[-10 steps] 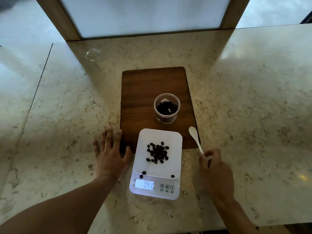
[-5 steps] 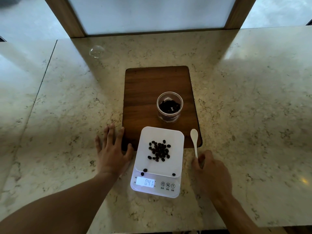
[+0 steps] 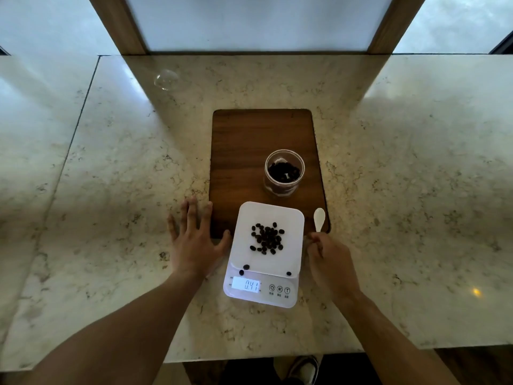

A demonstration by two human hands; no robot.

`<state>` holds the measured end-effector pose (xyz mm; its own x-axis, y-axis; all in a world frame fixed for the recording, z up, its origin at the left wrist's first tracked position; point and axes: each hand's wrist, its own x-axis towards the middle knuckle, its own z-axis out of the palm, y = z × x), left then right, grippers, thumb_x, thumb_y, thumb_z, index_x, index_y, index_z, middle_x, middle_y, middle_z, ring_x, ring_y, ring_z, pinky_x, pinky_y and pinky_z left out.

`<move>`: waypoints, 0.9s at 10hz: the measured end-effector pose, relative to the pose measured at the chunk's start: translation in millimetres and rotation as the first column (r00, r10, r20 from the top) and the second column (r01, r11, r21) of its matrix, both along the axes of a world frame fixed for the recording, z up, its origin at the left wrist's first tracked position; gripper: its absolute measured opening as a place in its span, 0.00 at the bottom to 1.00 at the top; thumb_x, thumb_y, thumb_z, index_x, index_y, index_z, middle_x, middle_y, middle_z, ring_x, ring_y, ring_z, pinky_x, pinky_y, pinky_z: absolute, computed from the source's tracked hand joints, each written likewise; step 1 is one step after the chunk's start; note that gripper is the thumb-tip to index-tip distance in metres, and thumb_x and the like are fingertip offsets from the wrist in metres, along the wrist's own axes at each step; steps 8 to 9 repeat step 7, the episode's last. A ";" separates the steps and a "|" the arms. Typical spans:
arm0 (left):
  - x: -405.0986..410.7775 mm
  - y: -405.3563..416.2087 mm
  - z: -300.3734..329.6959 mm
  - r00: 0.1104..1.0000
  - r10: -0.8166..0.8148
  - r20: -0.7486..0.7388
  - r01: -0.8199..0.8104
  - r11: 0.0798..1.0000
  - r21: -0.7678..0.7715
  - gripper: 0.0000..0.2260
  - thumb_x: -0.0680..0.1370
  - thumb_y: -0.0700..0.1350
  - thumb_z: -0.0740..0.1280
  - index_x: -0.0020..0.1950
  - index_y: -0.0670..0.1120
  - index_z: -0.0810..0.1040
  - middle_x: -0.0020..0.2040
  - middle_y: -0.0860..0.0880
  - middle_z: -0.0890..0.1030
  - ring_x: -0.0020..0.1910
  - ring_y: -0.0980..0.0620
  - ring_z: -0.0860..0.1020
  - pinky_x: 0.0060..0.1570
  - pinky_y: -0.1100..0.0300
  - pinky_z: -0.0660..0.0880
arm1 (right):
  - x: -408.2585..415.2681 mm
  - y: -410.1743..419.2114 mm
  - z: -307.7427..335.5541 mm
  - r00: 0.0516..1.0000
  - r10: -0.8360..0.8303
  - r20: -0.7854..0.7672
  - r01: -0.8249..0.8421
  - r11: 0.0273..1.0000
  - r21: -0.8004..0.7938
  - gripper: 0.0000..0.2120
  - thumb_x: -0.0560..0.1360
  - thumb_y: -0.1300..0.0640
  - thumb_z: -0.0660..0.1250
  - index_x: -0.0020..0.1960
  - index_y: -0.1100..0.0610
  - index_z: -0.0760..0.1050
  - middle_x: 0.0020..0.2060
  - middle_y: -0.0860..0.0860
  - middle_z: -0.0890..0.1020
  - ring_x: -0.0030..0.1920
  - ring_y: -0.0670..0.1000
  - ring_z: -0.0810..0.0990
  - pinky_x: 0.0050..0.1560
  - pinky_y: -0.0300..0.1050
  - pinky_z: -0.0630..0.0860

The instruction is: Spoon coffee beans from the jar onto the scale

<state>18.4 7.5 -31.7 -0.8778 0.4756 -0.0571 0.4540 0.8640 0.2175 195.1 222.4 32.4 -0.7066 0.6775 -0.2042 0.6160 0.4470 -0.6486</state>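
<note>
Since a decent pile of beans (image 3: 267, 238) already sits on the scale (image 3: 266, 240) reading 0.41, I'd say it's mostly done, right hand (image 3: 329, 262) pinching the spoon (image 3: 319, 218), left (image 3: 194, 243) flat on the desk (image 3: 111, 190), jar (image 3: 284, 172) behind not empty.
</note>
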 end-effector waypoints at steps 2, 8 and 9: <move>0.5 0.2 -0.4 1.000 -0.012 0.013 0.012 0.999 -0.030 0.39 0.74 0.69 0.54 0.80 0.52 0.50 0.82 0.42 0.48 0.80 0.45 0.40 0.76 0.36 0.44 | -16.4 -3.3 6.9 1.000 -0.005 -0.001 0.005 0.998 -0.055 0.11 0.78 0.64 0.58 0.44 0.60 0.79 0.34 0.53 0.80 0.32 0.50 0.76 0.29 0.46 0.71; -10.1 5.8 29.1 0.983 -0.004 0.182 0.007 1.000 -0.018 0.35 0.75 0.68 0.48 0.77 0.51 0.57 0.81 0.42 0.54 0.80 0.42 0.47 0.76 0.37 0.43 | -44.1 12.5 35.6 0.998 -0.066 -0.002 0.066 0.998 0.000 0.12 0.78 0.60 0.58 0.49 0.65 0.79 0.42 0.59 0.84 0.39 0.58 0.80 0.41 0.52 0.79; -10.1 5.8 29.1 0.983 -0.004 0.182 0.007 1.000 -0.018 0.35 0.75 0.68 0.48 0.77 0.51 0.57 0.81 0.42 0.54 0.80 0.42 0.47 0.76 0.37 0.43 | -44.1 12.5 35.6 0.998 -0.066 -0.002 0.066 0.998 0.000 0.12 0.78 0.60 0.58 0.49 0.65 0.79 0.42 0.59 0.84 0.39 0.58 0.80 0.41 0.52 0.79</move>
